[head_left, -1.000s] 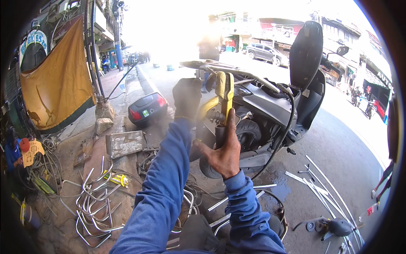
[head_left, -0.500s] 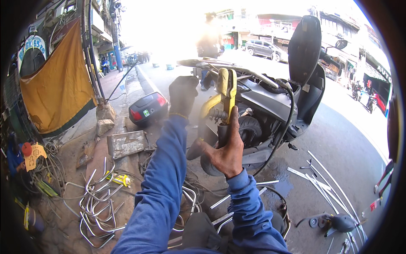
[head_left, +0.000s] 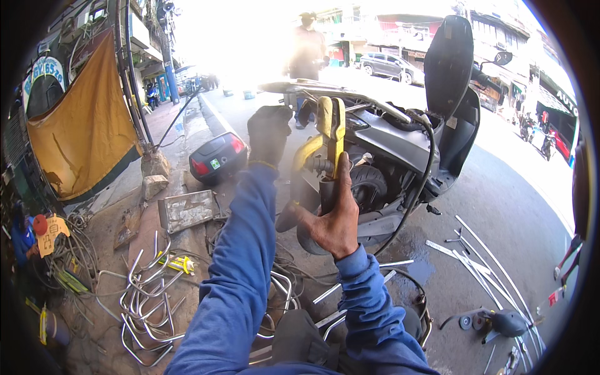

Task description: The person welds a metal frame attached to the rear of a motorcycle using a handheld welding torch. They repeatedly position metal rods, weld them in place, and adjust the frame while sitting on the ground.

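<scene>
In my right hand [head_left: 334, 228] is a yellow clamp-like welding electrode holder [head_left: 337, 128] with a spring and a dark grip, its jaws pointing up. The fingers wrap the grip, and the thumb side lies to the left. My left hand [head_left: 269, 134] is raised beside it, dark and closed; what it holds, if anything, is hidden. Both hands are in front of the tail of a grey scooter [head_left: 394, 147], whose seat [head_left: 449, 65] stands lifted. A metal rack [head_left: 350, 97] at the scooter's rear lies just beyond the holder.
A black top box [head_left: 217, 157] with red lenses sits on the ground at left, near a metal tray [head_left: 187, 210]. Bent metal tubes [head_left: 147, 300] and cables lie lower left; straight tubes [head_left: 487, 269] lie at right. A person [head_left: 307, 50] stands beyond the scooter in bright glare.
Both hands keep nearly the same pose, with the holder slightly higher in view. The person beyond the scooter shows more clearly out of the glare.
</scene>
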The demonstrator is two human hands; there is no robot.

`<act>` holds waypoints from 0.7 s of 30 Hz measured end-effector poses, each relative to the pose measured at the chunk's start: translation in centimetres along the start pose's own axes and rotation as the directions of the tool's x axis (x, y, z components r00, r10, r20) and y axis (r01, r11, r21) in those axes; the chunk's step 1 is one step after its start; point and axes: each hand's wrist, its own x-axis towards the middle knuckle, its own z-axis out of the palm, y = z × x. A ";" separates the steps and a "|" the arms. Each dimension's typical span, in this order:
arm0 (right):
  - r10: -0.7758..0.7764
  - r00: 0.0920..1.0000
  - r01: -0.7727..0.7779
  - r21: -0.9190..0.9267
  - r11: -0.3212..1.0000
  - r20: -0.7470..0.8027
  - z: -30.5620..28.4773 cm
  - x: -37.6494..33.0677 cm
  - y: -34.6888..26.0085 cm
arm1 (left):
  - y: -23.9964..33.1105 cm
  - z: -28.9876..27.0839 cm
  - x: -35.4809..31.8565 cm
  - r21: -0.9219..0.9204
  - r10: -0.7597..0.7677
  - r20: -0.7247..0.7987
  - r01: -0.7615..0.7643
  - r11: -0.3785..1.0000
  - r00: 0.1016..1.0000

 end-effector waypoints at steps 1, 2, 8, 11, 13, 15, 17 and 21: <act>-0.003 1.000 0.003 0.019 1.000 0.000 0.0 0.0 0.0 | -0.1 0.0 0.0 0.015 -0.004 -0.005 0.004 1.000 1.000; 0.013 1.000 -0.013 0.014 1.000 0.009 0.1 0.0 0.0 | -0.2 0.1 0.0 0.024 0.002 -0.007 -0.002 1.000 1.000; 0.012 1.000 -0.012 0.018 1.000 0.026 0.2 -0.1 0.2 | -0.6 -0.2 0.4 0.098 0.092 -0.001 -0.092 0.991 0.996; -0.023 1.000 0.024 -0.027 0.999 0.019 0.3 0.1 0.5 | -0.5 -0.2 0.2 0.086 0.067 -0.007 -0.066 0.994 0.998; -0.040 0.999 0.041 -0.035 0.999 0.019 0.3 0.1 0.6 | -0.3 0.0 0.0 0.066 0.052 -0.012 -0.051 0.996 0.999; -0.019 1.000 0.019 -0.013 1.000 0.023 0.4 0.1 0.6 | -0.1 0.1 -0.3 0.095 0.021 -0.021 -0.019 0.995 1.000; -0.006 1.000 0.005 0.004 1.000 0.023 0.4 0.1 0.6 | 0.2 0.2 -0.4 0.110 0.010 -0.024 -0.007 0.994 1.000; -0.008 1.000 0.008 0.011 1.000 0.017 0.4 0.1 0.7 | 0.4 0.1 -0.4 0.114 0.008 -0.012 -0.006 0.993 1.000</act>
